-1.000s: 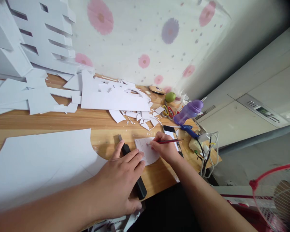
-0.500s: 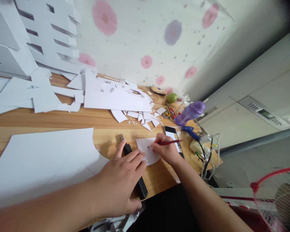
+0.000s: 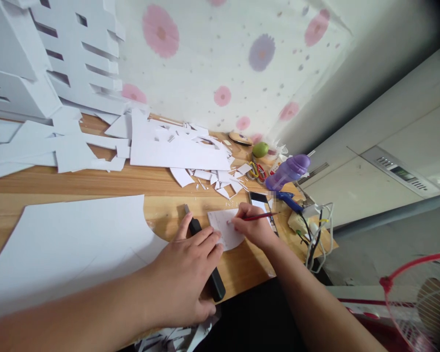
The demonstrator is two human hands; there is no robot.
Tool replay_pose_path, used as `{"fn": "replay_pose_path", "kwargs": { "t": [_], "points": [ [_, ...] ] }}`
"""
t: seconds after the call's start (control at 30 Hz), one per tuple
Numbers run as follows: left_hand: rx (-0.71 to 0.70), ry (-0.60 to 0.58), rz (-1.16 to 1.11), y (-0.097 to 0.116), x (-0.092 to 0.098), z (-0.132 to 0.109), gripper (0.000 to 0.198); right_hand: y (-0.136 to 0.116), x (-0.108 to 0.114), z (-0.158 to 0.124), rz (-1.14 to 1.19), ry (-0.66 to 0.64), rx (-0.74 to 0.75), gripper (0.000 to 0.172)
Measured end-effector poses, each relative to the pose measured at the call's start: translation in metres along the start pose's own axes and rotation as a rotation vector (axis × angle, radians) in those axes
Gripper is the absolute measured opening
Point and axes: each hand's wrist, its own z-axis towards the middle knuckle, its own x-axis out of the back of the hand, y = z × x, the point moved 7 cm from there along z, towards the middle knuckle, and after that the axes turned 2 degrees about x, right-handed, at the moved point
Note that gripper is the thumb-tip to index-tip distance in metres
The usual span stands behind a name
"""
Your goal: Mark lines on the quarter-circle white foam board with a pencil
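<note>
My left hand point(image 3: 190, 269) lies spread over a black cutter point(image 3: 215, 283), its fingertips resting on the left edge of a small white card point(image 3: 225, 237). The card has faint writing and one curved edge. Over the card's right part, my right hand point(image 3: 253, 225) is closed on a dark red pencil point(image 3: 258, 216), its fingers at the card's surface near a small reddish mark. To the left lies a large white sheet point(image 3: 84, 234) with a curved cut edge and faint lines, partly under my left forearm. Just behind my right hand is a phone point(image 3: 258, 197), partly covered.
White offcuts point(image 3: 220, 181) and a white board point(image 3: 176, 151) lie at the back of the wooden table point(image 3: 95, 183). Scissors point(image 3: 256, 171), a green fruit point(image 3: 260, 149), a purple bottle point(image 3: 288, 172), a blue tool point(image 3: 291, 201) and cables point(image 3: 326, 234) stand or lie farther right.
My right hand has shifted very slightly to the right over the card with the pencil. The view has moved a little; my left hand keeps its place on the cutter and card.
</note>
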Motion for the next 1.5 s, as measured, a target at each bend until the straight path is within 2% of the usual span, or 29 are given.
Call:
{"fn": "replay_pose_path", "kwargs": {
  "t": [0.93,1.37,1.5],
  "points": [
    [-0.001,-0.033,0.025,0.002,0.0009,-0.0007,0.079,-0.0016,-0.0014,0.0075,-0.02,-0.067,-0.012,0.014],
    [-0.011,-0.012,0.013,0.0046,0.0058,0.0006,0.078,-0.0051,-0.0028,0.0072,0.031,-0.03,-0.015,0.016],
    [-0.005,0.006,0.003,0.003,0.0063,0.0,0.077,-0.0038,-0.0017,0.0069,0.097,0.016,-0.027,0.017]
  ]
}}
